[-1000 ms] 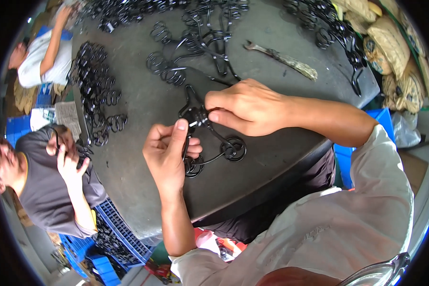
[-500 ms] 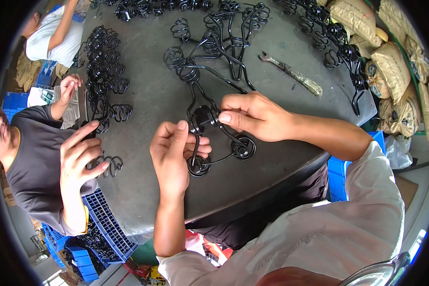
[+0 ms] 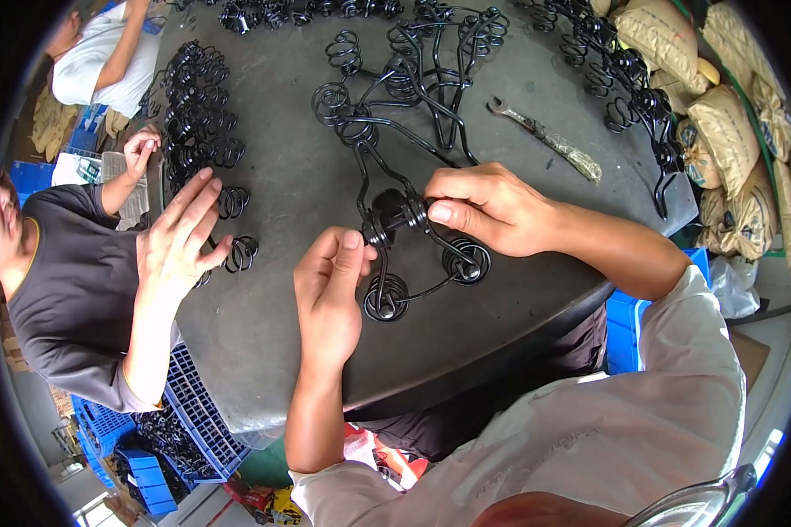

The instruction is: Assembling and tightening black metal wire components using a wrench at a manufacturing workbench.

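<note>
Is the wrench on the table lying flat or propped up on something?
Lying flat. The wrench rests along its whole length on the grey table, apart from the black wire pieces and out of both hands.

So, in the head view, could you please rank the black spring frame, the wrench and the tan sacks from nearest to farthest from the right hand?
1. Black spring frame: gripped by the right hand.
2. Wrench: beyond the hand, on the table.
3. Tan sacks: far right, off the table.

Workshop: wire springs, wrench (round table).
</note>
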{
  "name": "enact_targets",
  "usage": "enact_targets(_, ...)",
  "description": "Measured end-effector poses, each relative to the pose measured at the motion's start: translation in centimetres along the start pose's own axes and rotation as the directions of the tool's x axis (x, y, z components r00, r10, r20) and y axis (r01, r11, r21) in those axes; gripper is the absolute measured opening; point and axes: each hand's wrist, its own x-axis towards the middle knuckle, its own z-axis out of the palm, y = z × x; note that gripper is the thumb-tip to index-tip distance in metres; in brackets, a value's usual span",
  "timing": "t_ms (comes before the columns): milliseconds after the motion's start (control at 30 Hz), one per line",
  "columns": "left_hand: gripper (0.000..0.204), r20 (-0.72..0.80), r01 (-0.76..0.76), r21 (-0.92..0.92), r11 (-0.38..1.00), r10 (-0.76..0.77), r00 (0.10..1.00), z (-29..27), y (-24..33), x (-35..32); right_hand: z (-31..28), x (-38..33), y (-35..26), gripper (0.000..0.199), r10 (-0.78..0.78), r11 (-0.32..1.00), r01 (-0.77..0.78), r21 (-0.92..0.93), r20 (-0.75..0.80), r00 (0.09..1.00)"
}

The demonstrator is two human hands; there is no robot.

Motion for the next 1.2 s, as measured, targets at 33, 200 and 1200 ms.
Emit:
enact_targets(33,0.027,0.018,0.001,-0.002,1.0,-0.001,1.0,-0.1,0.0,0.0,-0.1,0.0,-0.1,0.023,0.0,1.0,0.0,0.0,0.002,1.0)
enact_targets(200,0.021,0.073,-0.062,-0.026,0.998,0.064,0.995,0.0,-0.4,0.1,-0.1,-0.2,-0.1,0.039,0.063,0.993,-0.06,-0.103,0.02,0.998)
enact_targets(1200,0.023,0.067,-0.242,0.424,0.873,0.236,0.969,0.3,-1.1,0.0,-1.2,-0.2,-1.3,0.022,0.303,0.949,-0.31,0.054,0.103,0.947)
